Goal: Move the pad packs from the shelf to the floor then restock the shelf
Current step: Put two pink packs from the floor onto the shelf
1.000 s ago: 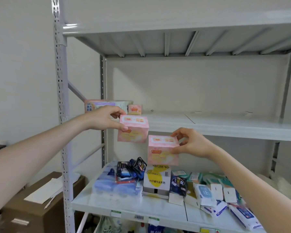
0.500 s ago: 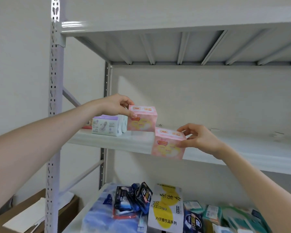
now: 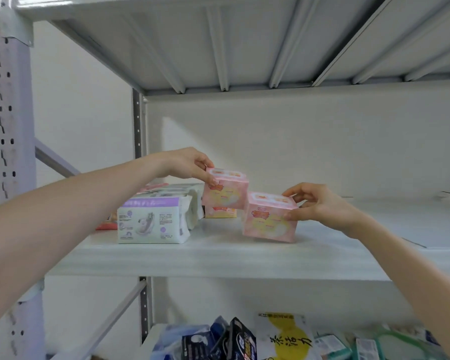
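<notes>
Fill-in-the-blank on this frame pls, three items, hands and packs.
1. The left hand and the right hand each pinch a ____ pack.
2. The right hand's pack is lower than the left hand's pack and to its ____.
3. The purple-banded white pack lies on the shelf, to the ____ of both held packs.
Missing: pink; right; left.

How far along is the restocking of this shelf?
Done: a white and purple pack sits on the shelf. In hand: the left hand holds a pink box, the right hand a second pink box, both at the shelf. Left: much of the shelf is bare; many packs lie on the lower shelf.
</notes>
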{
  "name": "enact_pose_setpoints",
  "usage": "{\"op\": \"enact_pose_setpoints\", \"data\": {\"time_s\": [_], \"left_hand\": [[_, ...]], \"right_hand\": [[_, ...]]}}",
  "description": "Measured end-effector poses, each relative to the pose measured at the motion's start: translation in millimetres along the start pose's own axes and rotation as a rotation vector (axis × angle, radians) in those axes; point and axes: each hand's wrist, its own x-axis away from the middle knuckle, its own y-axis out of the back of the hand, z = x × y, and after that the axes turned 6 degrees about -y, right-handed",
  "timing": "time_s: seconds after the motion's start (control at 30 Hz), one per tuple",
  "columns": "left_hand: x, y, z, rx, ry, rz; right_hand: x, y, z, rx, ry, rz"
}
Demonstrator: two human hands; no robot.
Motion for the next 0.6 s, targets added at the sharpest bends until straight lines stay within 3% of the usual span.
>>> {"op": "enact_pose_setpoints", "data": {"time_s": [0.6], "left_hand": [[-70, -35, 58, -0.306, 0.06, 0.249]], "right_hand": [[-78, -15, -14, 0.139, -0.083, 0.091]]}}
